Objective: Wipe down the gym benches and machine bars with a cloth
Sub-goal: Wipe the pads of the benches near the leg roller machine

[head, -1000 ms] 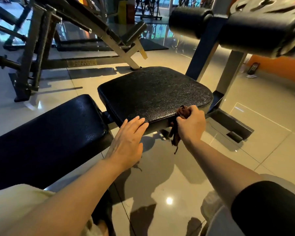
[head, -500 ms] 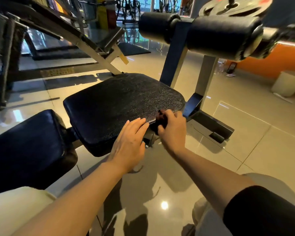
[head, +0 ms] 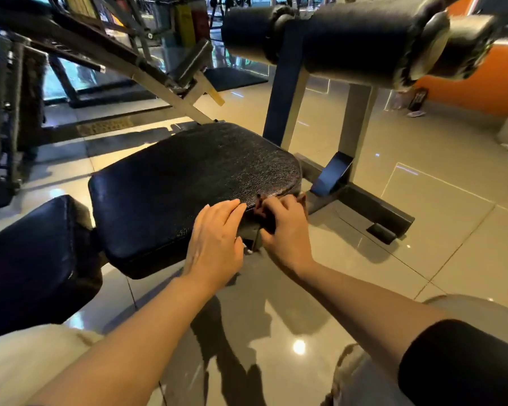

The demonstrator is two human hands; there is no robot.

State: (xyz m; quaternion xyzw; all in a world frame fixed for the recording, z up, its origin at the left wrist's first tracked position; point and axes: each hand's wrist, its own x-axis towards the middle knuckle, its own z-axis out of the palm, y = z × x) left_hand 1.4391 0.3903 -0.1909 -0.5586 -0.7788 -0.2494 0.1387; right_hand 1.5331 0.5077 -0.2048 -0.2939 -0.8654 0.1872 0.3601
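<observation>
A black textured seat pad of a gym bench fills the middle of the view. My left hand lies flat with straight fingers on the pad's near right edge. Just to its right, my right hand grips a dark brown cloth against the pad's near right corner and side. Most of the cloth is hidden under my fingers. A second black pad adjoins the seat at the lower left.
Two black foam rollers on a blue-and-grey post stand above and behind the seat. The bench's base bar runs along the glossy tile floor at right. Another machine's angled frame stands at the back left.
My right hand with the cloth has slid left along the pad's near edge, closer to my left hand. My head has come nearer, and the view has shifted.
</observation>
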